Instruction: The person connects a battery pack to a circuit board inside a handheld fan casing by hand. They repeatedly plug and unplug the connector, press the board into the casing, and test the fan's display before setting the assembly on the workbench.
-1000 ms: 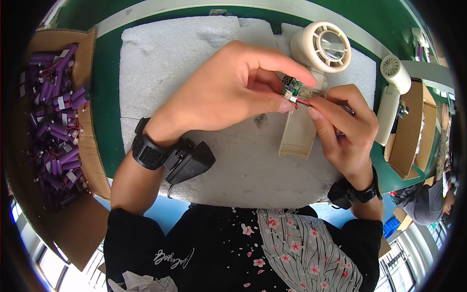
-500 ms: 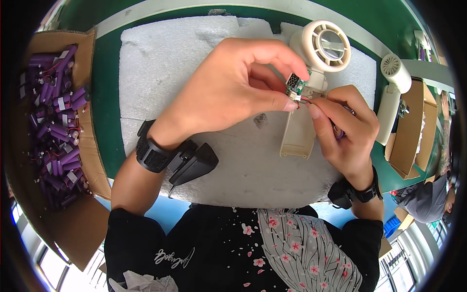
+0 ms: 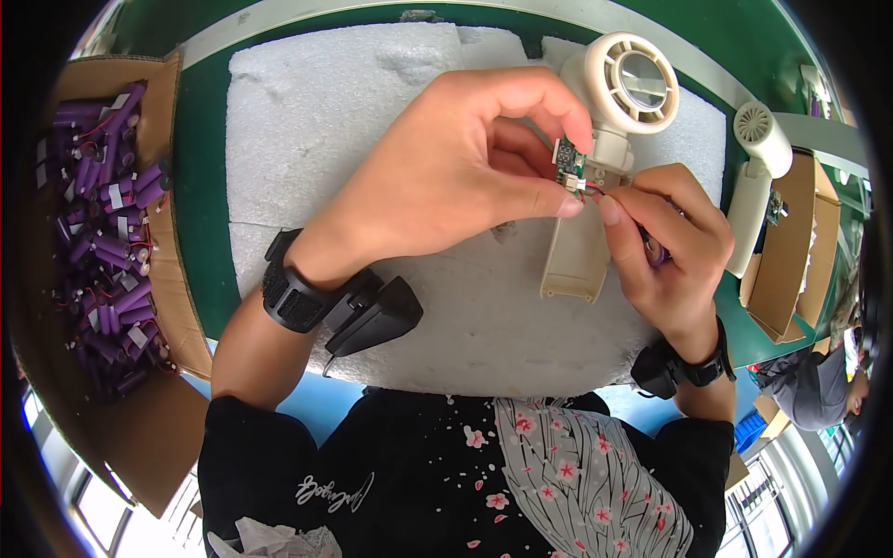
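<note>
My left hand (image 3: 465, 167) pinches a small green circuit board (image 3: 578, 173) between thumb and fingertips. A white plug with thin red and black wires (image 3: 593, 189) sits at the board's lower edge; whether it is fully seated I cannot tell. Thumb and forefinger of my right hand (image 3: 674, 246) close on those wires. Under its curled fingers shows part of a purple battery cell (image 3: 654, 249). Just behind the hands lies a cream handheld fan (image 3: 607, 149), its round grille at the far end and its hollow handle shell (image 3: 569, 270) facing up, partly hidden by my hands.
White foam sheet (image 3: 372, 84) covers the green table (image 3: 200, 205). At the left stands a cardboard box (image 3: 172, 279) of purple battery cells (image 3: 112, 251) with wires. A second cream fan (image 3: 749, 209) and a smaller cardboard box (image 3: 772, 288) are at the right. Another person (image 3: 819, 391) is beyond.
Both hands, with the board and wires, have shifted slightly to the right. The board's face has turned a little. Both hands keep their grip.
</note>
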Available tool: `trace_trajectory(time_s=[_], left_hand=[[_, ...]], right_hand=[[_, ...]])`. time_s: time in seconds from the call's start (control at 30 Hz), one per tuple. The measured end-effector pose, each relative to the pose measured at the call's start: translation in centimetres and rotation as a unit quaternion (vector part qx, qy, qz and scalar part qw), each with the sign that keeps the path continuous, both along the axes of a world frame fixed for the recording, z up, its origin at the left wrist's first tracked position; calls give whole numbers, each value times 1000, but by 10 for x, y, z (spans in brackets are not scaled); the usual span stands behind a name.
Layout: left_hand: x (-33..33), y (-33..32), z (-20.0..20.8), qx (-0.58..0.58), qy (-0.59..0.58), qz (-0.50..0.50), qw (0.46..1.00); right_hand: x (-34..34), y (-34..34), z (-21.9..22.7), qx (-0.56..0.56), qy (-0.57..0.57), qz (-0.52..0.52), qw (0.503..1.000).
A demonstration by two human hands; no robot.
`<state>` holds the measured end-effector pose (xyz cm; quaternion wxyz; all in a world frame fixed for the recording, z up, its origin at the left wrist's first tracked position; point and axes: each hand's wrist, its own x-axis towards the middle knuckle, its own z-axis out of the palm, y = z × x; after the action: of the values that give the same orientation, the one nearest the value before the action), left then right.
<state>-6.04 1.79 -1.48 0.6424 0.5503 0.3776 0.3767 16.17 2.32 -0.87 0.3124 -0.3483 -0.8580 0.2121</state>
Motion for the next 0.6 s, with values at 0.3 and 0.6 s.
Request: trace_trajectory(time_s=[0.3,0.6], left_hand=[[1,1,0,-10,-6,22,1000],[5,-4,-3,74,44,30,996]], right_hand=[[-1,5,-3,55,-14,43,997],[-2,8,2,61,-23,83,994]])
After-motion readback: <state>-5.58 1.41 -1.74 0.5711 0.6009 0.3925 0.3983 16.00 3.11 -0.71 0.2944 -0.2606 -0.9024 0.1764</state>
